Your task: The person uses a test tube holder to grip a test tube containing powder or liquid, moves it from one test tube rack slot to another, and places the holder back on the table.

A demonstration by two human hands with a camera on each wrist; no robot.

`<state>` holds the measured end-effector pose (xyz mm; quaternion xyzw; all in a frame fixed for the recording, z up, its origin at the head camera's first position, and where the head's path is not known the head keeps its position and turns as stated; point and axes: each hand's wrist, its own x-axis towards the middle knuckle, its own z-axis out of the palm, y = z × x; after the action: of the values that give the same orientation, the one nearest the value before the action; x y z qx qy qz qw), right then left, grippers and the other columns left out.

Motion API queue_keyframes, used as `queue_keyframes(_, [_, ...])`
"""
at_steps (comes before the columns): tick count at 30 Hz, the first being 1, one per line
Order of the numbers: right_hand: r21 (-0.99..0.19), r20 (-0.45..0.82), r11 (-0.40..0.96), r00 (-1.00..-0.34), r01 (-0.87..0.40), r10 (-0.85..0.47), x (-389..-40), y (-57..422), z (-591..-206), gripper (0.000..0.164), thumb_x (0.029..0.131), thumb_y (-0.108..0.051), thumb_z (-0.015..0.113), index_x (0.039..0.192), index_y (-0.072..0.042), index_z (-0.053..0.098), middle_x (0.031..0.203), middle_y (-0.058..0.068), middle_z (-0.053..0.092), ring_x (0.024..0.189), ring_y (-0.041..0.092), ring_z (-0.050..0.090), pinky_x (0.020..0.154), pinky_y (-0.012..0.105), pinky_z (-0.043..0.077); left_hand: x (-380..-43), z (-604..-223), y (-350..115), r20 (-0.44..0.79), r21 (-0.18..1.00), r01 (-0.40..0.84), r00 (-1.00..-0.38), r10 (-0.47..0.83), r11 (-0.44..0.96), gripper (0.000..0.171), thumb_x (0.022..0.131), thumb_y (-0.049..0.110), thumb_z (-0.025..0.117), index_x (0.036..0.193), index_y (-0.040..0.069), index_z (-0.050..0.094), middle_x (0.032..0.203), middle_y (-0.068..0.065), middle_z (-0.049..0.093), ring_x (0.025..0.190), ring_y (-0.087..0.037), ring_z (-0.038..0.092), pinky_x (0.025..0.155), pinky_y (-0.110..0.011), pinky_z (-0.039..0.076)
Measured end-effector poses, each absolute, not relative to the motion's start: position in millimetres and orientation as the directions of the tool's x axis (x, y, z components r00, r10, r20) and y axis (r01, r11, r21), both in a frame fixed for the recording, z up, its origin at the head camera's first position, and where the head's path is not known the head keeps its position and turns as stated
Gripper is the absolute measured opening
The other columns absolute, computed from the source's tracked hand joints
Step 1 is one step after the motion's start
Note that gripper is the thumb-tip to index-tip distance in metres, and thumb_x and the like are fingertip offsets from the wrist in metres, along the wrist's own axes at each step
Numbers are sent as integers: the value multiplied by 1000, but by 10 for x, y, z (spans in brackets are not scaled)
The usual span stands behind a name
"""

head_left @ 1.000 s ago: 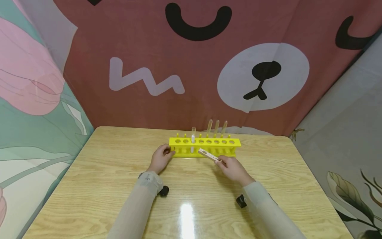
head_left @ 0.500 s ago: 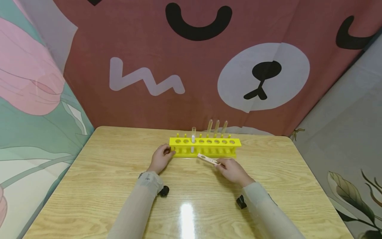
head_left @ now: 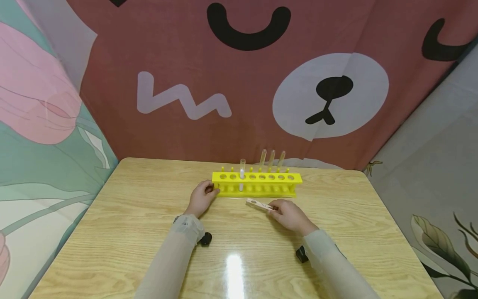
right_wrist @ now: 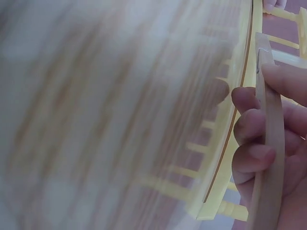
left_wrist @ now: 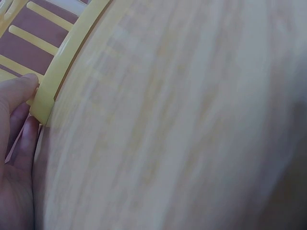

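A yellow test tube rack (head_left: 257,181) stands toward the back of the table. My left hand (head_left: 200,198) grips its left end; in the left wrist view the thumb (left_wrist: 23,91) lies on the rack's end. One upright test tube (head_left: 242,172) with white contents sits in a hole left of the rack's middle. My right hand (head_left: 290,215) holds a wooden test tube holder (head_left: 257,203), which points left, low in front of the rack. In the right wrist view, thumb and curled fingers wrap the holder's wooden shaft (right_wrist: 272,124), and a bit of metal wire shows near its far end.
Three glass test tubes (head_left: 272,158) stand upside down on the rear pegs at the rack's right. A patterned curtain (head_left: 246,133) hangs right behind the table's back edge. A small black device (head_left: 206,238) sits at the left wrist, another black device (head_left: 302,254) at the right.
My right hand has drawn the test tube holder down and slightly toward me, away from the rack's front. The left hand and the rack look unchanged.
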<state>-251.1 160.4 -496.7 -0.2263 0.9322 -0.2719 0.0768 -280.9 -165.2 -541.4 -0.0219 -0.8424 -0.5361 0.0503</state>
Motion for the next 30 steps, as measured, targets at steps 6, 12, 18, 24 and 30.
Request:
queue_keyframes(6, [-541,-31,754,-888,-372,-460,-2508,1595,-4982,16,100,-19,66,111,-9,72,93,-2,67,74,13,54,69,36,49,-2807,-5412,-1654,114,900,96,-993,-18,425,18,97,16,70,109,4,66,115,-15,62,112,-31,61,99,-46,51])
queue_keyframes(12, [-536,-40,765,-894,-359,-447,-2504,1581,-4996,13,99,-21,67,108,-12,71,86,-5,62,69,12,50,64,33,45,-2809,-5422,-1656,119,901,103,-993,-12,422,18,97,16,71,109,3,66,115,-15,61,112,-31,61,99,-46,51])
queue_keyframes(18, [-530,-46,773,-899,-348,-437,-2510,1580,-5015,12,98,-23,68,106,-13,68,83,-6,60,65,13,47,61,32,42,-2806,-5419,-1659,118,903,103,-993,-10,417,16,97,15,70,108,3,66,114,-15,61,112,-31,61,98,-46,51])
queue_keyframes(24, [-518,-34,771,-892,-370,-451,-2514,1579,-5024,11,98,-22,69,105,-13,67,84,-6,61,65,12,48,62,32,44,-2815,-5421,-1660,118,902,102,-993,-12,419,17,97,15,71,109,3,66,115,-15,62,112,-31,61,99,-46,51])
queue_keyframes(30, [-491,-34,788,-896,-371,-443,-2502,1574,-5006,9,97,-22,70,101,-14,68,86,-5,64,68,11,51,64,34,47,-2810,-5413,-1656,117,906,101,-993,-13,410,18,97,15,70,109,3,66,115,-15,61,113,-32,61,99,-47,51])
